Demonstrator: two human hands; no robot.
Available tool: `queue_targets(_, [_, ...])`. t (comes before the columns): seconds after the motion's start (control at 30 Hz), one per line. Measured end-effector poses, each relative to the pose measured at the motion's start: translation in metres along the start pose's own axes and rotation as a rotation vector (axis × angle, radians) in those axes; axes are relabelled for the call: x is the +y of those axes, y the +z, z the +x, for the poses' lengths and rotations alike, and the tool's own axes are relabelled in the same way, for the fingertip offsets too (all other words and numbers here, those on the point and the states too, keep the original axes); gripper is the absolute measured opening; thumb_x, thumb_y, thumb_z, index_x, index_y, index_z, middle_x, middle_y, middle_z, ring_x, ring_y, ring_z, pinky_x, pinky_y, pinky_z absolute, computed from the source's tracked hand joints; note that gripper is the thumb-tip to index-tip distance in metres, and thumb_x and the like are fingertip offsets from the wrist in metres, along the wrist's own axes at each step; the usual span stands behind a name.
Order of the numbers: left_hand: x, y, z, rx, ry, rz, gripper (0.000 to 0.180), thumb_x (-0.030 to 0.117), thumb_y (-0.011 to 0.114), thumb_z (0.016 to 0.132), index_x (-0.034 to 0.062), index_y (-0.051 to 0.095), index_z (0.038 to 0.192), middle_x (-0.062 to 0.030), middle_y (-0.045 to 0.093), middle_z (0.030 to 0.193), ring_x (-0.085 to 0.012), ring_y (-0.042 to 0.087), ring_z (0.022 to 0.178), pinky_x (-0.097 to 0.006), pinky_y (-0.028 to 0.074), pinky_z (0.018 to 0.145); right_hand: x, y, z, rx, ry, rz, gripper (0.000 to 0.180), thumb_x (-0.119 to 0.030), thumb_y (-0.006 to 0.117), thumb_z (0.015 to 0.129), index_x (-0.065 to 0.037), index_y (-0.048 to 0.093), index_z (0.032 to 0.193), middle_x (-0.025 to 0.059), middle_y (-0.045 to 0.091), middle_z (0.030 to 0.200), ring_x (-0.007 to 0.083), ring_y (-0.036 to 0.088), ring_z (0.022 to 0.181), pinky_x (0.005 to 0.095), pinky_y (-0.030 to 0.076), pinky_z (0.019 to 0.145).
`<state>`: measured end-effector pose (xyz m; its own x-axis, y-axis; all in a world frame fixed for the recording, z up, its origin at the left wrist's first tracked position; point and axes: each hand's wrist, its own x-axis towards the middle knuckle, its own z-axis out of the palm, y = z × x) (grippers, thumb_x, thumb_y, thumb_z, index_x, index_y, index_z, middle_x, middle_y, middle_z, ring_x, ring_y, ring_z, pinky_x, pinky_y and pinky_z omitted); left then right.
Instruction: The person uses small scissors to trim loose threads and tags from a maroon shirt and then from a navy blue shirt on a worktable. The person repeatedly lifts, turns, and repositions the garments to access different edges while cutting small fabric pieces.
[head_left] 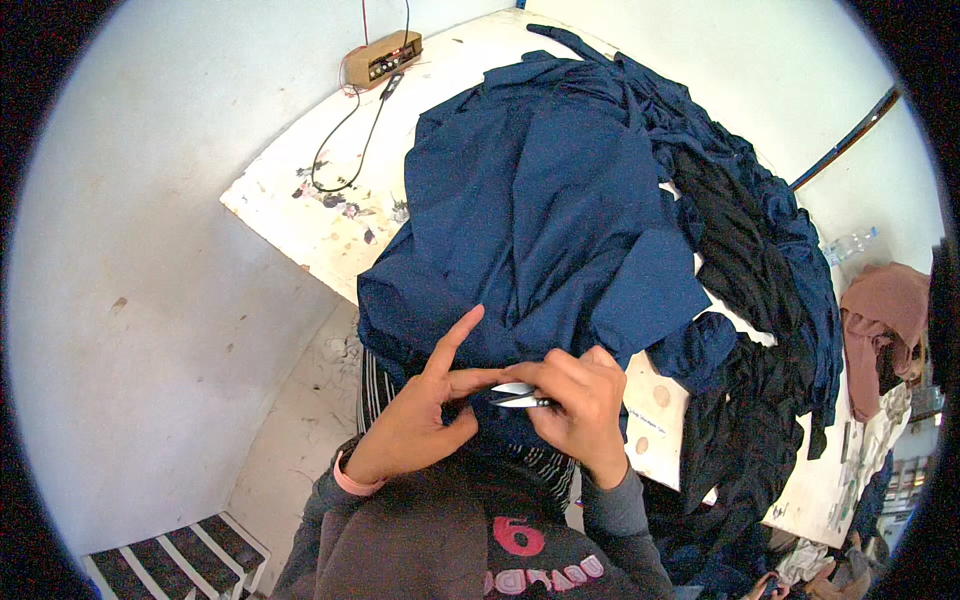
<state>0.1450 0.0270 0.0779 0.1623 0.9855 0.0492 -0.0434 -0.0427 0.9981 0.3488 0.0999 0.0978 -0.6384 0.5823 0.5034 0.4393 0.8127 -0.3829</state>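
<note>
Head view: the right hand (580, 400) is holding small metal snips (525, 402), its grip curling around the handles while the blades are standing slightly apart. The snips are lying between the two hands, their long axis running roughly crosswise and their tips facing the left hand (412, 428). That hand is spreading its fingers, one pointing up, another reaching sideways to the right fingertips, apparently touching them. Dark blue cloth (530, 200) is lying just beyond both hands, covering much of the white tabletop (270, 195).

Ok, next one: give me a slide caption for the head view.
Right hand holding snips beside the left hand, before dark blue cloth heaped on a white table.
</note>
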Motion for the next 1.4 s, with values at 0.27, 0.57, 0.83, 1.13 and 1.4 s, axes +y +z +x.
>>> queue_targets(0.27, [-0.003, -0.015, 0.001, 0.311, -0.019, 0.306, 0.047, -0.01, 0.063, 0.088, 0.0029, 0.052, 0.132, -0.0133, 0.066, 0.113, -0.0212, 0.071, 0.101, -0.032, 0.057, 0.087, 0.019, -0.005, 0.005, 0.274, 0.254, 0.36, 0.023, 0.003, 0.07, 0.066, -0.006, 0.067, 0.087, 0.0085, 0.07, 0.088, 0.022, 0.065, 0.072, 0.0346, 0.047, 0.066])
queue_targets(0.57, [0.013, -0.003, 0.001, 0.385, 0.136, 0.743, 0.037, 0.004, 0.07, 0.091, 0.0038, 0.055, 0.124, -0.0096, 0.066, 0.108, -0.0216, 0.07, 0.093, -0.033, 0.055, 0.083, 0.019, 0.032, 0.009, 0.049, 0.376, 0.496, 0.027, 0.002, 0.075, 0.069, -0.007, 0.072, 0.094, 0.0088, 0.075, 0.087, 0.0188, 0.073, 0.076, 0.028, 0.053, 0.066])
queue_targets(0.83, [-0.025, -0.005, -0.01, 0.369, -0.137, -0.198, 0.034, 0.019, 0.063, 0.102, -0.001, 0.058, 0.129, -0.0011, 0.068, 0.114, -0.0076, 0.061, 0.101, -0.026, 0.05, 0.085, 0.014, 0.021, 0.011, 0.219, 0.557, 0.752, 0.018, -0.006, 0.077, 0.09, -0.003, 0.063, 0.078, -0.0059, 0.058, 0.068, -0.0014, 0.046, 0.065, 0.0195, 0.034, 0.057])
queue_targets(1.13, [-0.01, -0.002, 0.0, 0.222, -0.183, -0.423, 0.031, 0.021, 0.064, 0.102, -0.0002, 0.066, 0.124, -0.0006, 0.071, 0.112, -0.0067, 0.062, 0.099, -0.024, 0.05, 0.09, 0.004, 0.018, 0.002, 0.184, 0.589, 0.742, 0.015, -0.008, 0.081, 0.086, -0.004, 0.067, 0.081, -0.0034, 0.06, 0.067, 0.001, 0.049, 0.063, 0.0211, 0.036, 0.057])
queue_targets(1.4, [-0.01, 0.001, 0.0, 0.296, -0.136, -0.305, 0.026, 0.014, 0.073, 0.094, 0.001, 0.071, 0.116, 0.0002, 0.072, 0.104, -0.0072, 0.062, 0.095, -0.023, 0.05, 0.085, -0.007, 0.005, 0.004, 0.274, 0.451, 0.428, 0.04, -0.009, 0.086, 0.076, -0.005, 0.069, 0.112, 0.0103, 0.071, 0.097, 0.0211, 0.069, 0.083, 0.0302, 0.053, 0.073])
